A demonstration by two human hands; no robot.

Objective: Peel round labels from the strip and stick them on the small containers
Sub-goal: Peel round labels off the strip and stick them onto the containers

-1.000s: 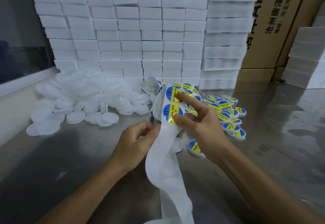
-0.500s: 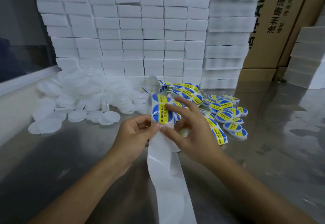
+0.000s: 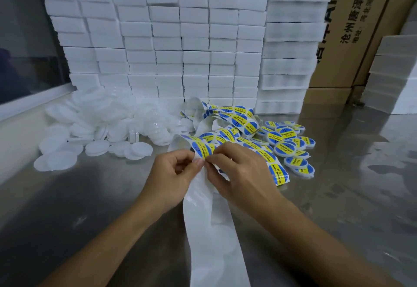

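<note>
Nearest, the bare strip [image 3: 214, 230] trails toward 6 o'clock. Above it, the left hand [image 3: 171, 178] pinches the strip's edge; the right hand [image 3: 237, 174] seems to pinch a round label [image 3: 202, 149]. Labelled containers [image 3: 286, 144] lie at 2 o'clock, plain containers [image 3: 94, 133] at 10 o'clock, white blocks [image 3: 171, 43] at 12.

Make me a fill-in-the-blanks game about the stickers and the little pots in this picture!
1. Both hands, left hand and right hand, pinch the label strip with blue and ____ stickers.
2. The labelled containers lie to the ____ of the hands.
3. The plain containers are coloured ____.

Missing words: yellow; right; white
</note>
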